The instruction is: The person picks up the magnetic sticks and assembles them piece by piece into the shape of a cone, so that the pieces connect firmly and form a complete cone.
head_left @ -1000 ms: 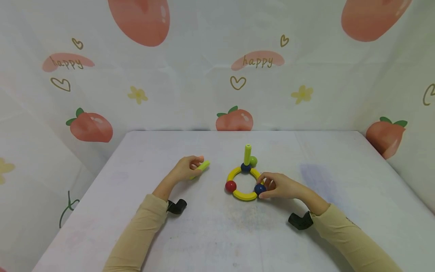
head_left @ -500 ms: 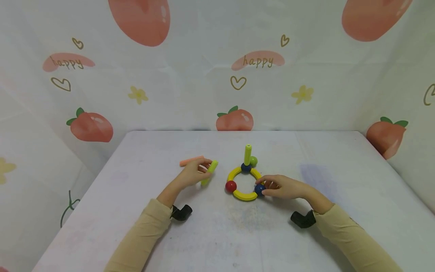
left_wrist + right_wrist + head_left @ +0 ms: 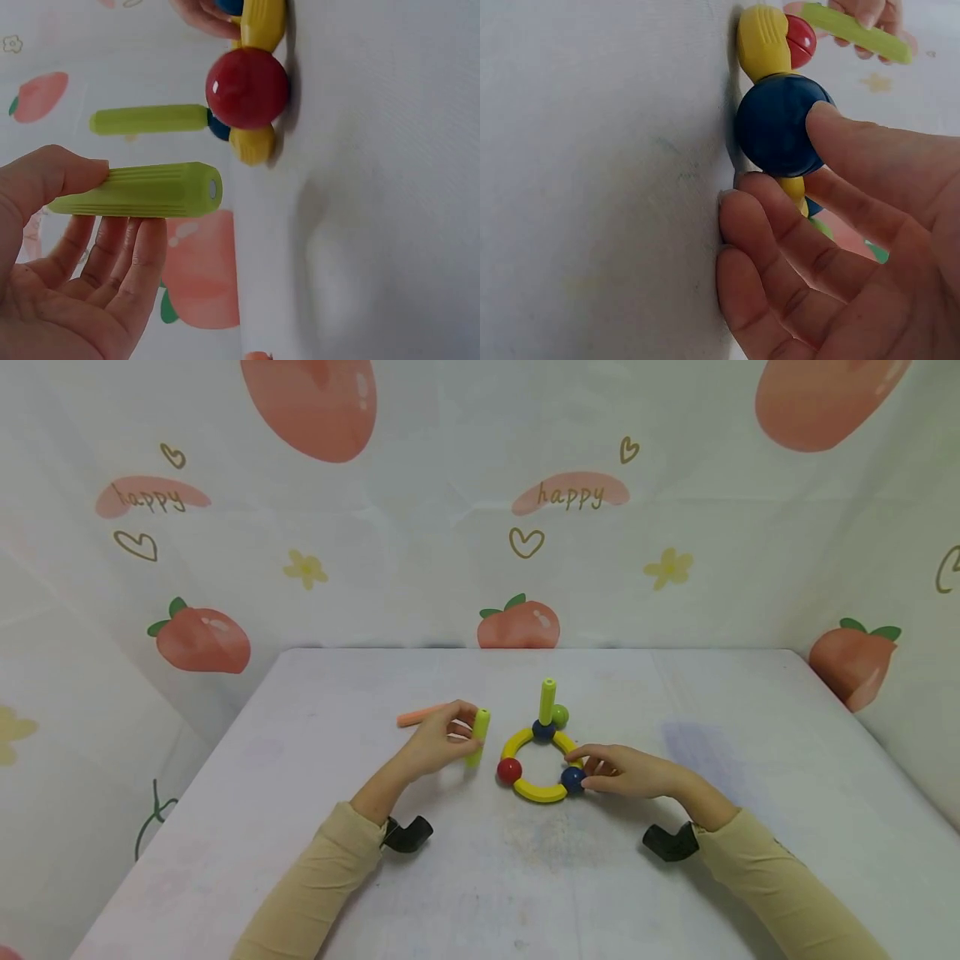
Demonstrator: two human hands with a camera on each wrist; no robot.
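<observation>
My left hand (image 3: 435, 745) pinches a lime-green magnetic rod (image 3: 150, 190) between thumb and fingers. The rod stands nearly upright left of a ring, and its end shows a small grey disc. Three curved yellow rods (image 3: 542, 792) form the ring, joined by a red ball (image 3: 509, 770) and two dark blue balls. One blue ball, at the back, bears a second lime-green rod (image 3: 547, 702) standing upright. My right hand (image 3: 630, 771) holds the near-right blue ball (image 3: 780, 124), its thumb on the ball and its fingers curled along the far side.
Behind the ring, a green ball (image 3: 559, 716) sits close to the back blue ball. An orange rod (image 3: 416, 717) lies on the white table (image 3: 480, 877) beyond my left hand, partly covered by it. A curtain printed with peaches (image 3: 517, 625) hangs behind the table.
My left hand has carried the green rod rightward toward the ring and turned it from slanting to nearly upright. More of the orange rod has come into view. My right hand stays at the blue ball.
</observation>
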